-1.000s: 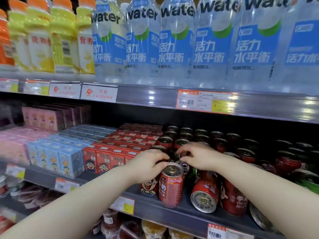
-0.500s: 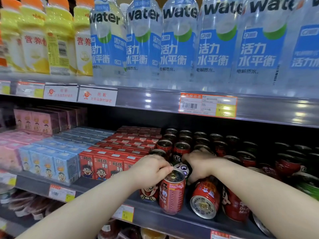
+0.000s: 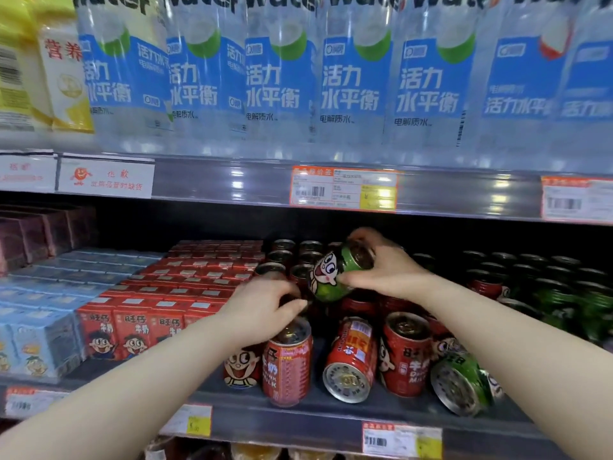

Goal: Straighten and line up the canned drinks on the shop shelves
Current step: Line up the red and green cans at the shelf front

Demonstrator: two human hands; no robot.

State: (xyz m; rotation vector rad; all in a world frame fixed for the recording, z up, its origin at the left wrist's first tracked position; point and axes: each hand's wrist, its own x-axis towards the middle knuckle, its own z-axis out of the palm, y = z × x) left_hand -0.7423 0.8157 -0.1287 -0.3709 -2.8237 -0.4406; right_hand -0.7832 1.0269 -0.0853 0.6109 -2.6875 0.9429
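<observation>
Green can is gripped, tilted, by right hand; hold of left hand cannot be determined. Tipped red can below right hand could be knocked off.

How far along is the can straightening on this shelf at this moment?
Done: the back rows of red cans stand upright. In hand: the right hand holds a green can lifted above the reds; the left hand grips a front red can. Left: a tipped red can and a tipped green can lie at the front edge.
</observation>
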